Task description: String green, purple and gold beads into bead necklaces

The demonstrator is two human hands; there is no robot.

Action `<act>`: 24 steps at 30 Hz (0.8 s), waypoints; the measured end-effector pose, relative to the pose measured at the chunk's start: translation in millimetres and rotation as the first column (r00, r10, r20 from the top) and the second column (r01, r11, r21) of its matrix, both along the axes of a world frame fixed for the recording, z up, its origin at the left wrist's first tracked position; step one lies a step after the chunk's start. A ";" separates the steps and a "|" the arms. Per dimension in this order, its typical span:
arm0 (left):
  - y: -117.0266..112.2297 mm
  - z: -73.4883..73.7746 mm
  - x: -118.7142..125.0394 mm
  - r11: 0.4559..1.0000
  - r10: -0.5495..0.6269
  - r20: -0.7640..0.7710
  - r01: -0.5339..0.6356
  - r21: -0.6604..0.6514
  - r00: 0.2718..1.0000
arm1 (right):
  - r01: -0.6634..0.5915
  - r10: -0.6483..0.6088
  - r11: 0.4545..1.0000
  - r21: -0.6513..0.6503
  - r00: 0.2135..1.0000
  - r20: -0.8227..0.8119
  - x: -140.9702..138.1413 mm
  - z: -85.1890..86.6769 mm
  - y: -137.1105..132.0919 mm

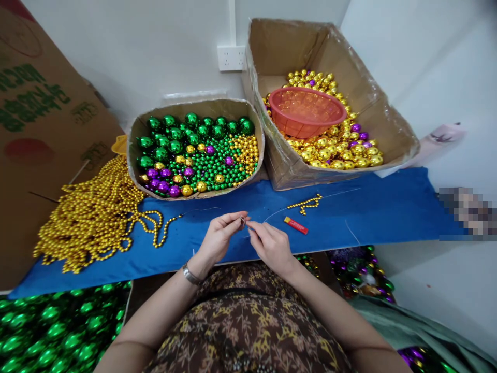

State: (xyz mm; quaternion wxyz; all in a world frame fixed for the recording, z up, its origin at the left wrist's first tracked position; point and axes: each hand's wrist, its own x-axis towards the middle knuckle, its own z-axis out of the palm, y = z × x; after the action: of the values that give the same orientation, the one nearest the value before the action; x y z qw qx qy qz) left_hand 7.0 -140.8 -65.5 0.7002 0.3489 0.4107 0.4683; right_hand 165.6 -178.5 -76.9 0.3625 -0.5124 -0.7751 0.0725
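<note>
Over the front part of the blue cloth, my left hand [219, 234] and my right hand [275, 247] meet fingertip to fingertip. Both are closed in a pinch on a thin pale thread [272, 213], with a small shiny bit between the fingertips too tiny to make out. From beside my right hand the thread runs up to a short string of gold beads [305, 204], which lies on the cloth. A red lighter [296, 225] with a yellow end lies just right of my right hand.
A heap of gold bead strands [93, 207] covers the table's left end. Behind stand a low carton [136, 178] of green, gold and purple balls and a taller carton [287, 173] with gold balls and a red basket [306, 111]. Green balls [50, 331] fill the lower left.
</note>
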 end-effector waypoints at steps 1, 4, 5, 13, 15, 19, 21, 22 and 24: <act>0.2 -0.8 0.1 1.000 0.003 -0.023 -0.003 0.021 1.000 | -0.015 0.014 0.999 -0.031 0.999 -0.030 -0.1 1.5 0.1; 1.3 -3.7 0.1 0.991 0.028 -0.168 -0.005 0.136 0.985 | -0.146 0.105 0.974 -0.172 0.969 -0.225 0.4 6.5 0.8; 1.8 -5.2 -0.3 0.982 0.048 -0.236 -0.003 0.190 0.971 | -0.214 0.128 0.948 -0.234 0.935 -0.332 0.9 8.0 1.4; 8.3 -36.4 -13.5 0.706 0.249 -0.634 0.311 0.636 0.732 | -0.476 -0.037 0.822 -0.313 0.504 -0.863 23.6 28.1 22.5; 11.2 -45.2 -15.0 0.554 0.312 -0.710 0.486 0.676 0.631 | -0.371 -0.013 0.892 -0.260 0.554 -0.833 37.6 40.7 35.2; 18.5 -56.1 -6.4 0.355 0.381 -0.815 0.744 0.566 0.438 | 0.013 -0.083 0.993 -0.120 0.795 -0.601 77.2 76.3 68.5; 22.8 -60.0 2.6 0.297 0.383 -0.838 0.807 0.511 0.389 | 0.157 -0.131 0.987 0.019 0.876 -0.465 98.7 97.7 87.4; 24.9 -61.8 7.7 0.271 0.391 -0.844 0.830 0.488 0.368 | 0.192 -0.143 0.979 0.071 0.888 -0.438 108.8 109.1 97.1; 28.5 -65.4 17.6 0.218 0.440 -0.843 0.874 0.434 0.309 | 0.215 -0.141 0.970 0.114 0.879 -0.456 126.6 133.5 115.9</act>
State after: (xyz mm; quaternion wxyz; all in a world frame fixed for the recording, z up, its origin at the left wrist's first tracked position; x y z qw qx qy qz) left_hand 24.6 -112.3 -130.9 0.0430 0.9476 0.2671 0.1699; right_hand 292.2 -62.6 56.6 0.5753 -0.5204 -0.6244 0.0911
